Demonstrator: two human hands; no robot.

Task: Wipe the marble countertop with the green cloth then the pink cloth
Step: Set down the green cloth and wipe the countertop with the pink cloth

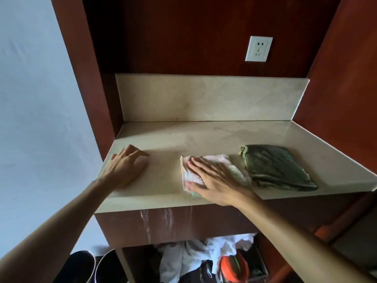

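Note:
The beige marble countertop (204, 137) fills a wooden niche. A folded pink cloth (219, 159) lies near its front middle. My right hand (214, 178) presses flat on that cloth with fingers spread, covering most of it. The folded green cloth (275, 167) rests to the right, touching the pink cloth's edge, with no hand on it. My left hand (126, 166) rests palm down on the bare marble at the left, fingers apart, holding nothing.
A marble backsplash (204, 99) stands behind the counter, with a white wall socket (258, 49) above it. Red-brown wooden panels close in both sides. Below the counter an open shelf holds white fabric (193, 256) and an orange item (234, 266). Two dark bins (81, 266) stand at bottom left.

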